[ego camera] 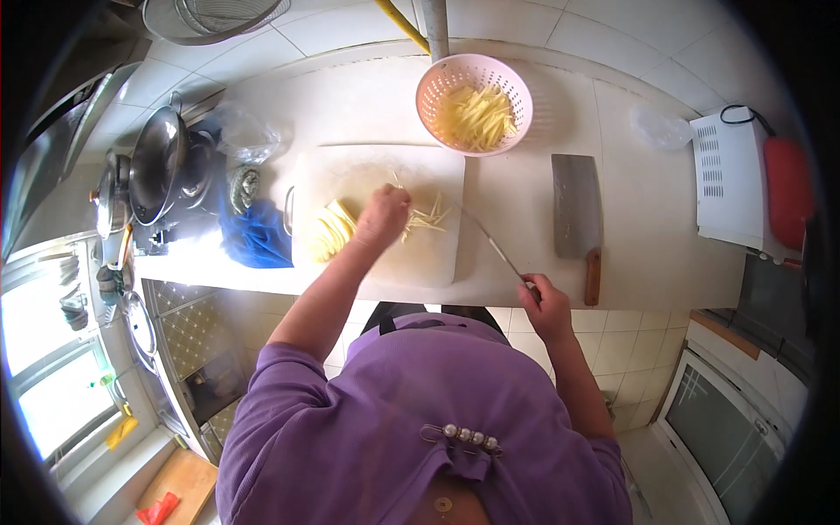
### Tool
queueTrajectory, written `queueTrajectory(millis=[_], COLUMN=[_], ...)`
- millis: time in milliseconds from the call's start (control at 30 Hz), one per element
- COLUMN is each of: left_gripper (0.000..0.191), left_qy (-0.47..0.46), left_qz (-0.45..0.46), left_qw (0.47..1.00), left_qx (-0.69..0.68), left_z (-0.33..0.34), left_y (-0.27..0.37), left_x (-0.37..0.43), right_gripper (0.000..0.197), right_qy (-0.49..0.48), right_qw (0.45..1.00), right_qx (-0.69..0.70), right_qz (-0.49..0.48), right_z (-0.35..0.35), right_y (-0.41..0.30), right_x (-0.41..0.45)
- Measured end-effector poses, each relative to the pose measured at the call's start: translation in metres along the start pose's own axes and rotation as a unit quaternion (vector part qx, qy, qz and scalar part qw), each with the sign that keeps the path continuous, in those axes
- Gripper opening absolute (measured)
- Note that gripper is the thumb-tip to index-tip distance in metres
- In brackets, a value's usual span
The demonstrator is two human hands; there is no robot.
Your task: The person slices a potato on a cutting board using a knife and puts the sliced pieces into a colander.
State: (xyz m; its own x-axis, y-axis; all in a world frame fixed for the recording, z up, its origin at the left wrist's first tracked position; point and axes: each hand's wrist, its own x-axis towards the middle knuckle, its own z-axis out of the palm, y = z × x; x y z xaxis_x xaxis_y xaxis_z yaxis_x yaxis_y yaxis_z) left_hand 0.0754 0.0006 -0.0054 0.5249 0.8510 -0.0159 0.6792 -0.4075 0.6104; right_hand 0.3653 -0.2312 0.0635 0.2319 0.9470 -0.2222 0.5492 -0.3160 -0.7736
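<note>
On a white cutting board, my left hand is over the middle, its fingers drawn together around some thin pale-yellow strips. Just left of it lie overlapping pale-yellow slices, possibly potato. Loose cut strips are scattered at its right. My right hand grips the handle of a knife beyond the board's right edge, the blade pointing up and left towards the board. Behind the board stands a pink perforated plastic basket holding a heap of similar strips.
A cleaver with a wooden handle lies on the counter at right. Farther right is a white appliance. Left of the board are a blue cloth or bag, a clear plastic bag and a wok.
</note>
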Motion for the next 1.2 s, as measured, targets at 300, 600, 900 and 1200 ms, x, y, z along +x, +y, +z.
queueTrajectory(millis=[300,600,900,1200], left_gripper=[0.021,0.041,0.038,0.034], left_qy=[-0.039,-0.053,-0.104,-0.067], left_qz=[-0.04,-0.112,-0.098,-0.152], left_qw=[0.998,0.974,0.979,0.986], left_qx=[0.022,0.19,0.145,-0.011], left_z=[-0.002,-0.054,-0.03,-0.027], left_y=[-0.011,0.002,0.0,0.011], left_x=[0.006,-0.023,-0.028,-0.028], right_gripper=[0.026,0.029,0.032,0.037], right_qy=[-0.085,-0.111,-0.211,-0.268], right_qw=[0.943,0.938,0.93,0.935], right_qx=[0.277,0.267,0.246,0.165], right_qz=[0.166,0.189,0.175,0.162], right_z=[0.045,0.074,0.106,0.119], right_y=[0.037,0.039,0.006,-0.023], right_x=[0.018,0.034,0.05,0.057])
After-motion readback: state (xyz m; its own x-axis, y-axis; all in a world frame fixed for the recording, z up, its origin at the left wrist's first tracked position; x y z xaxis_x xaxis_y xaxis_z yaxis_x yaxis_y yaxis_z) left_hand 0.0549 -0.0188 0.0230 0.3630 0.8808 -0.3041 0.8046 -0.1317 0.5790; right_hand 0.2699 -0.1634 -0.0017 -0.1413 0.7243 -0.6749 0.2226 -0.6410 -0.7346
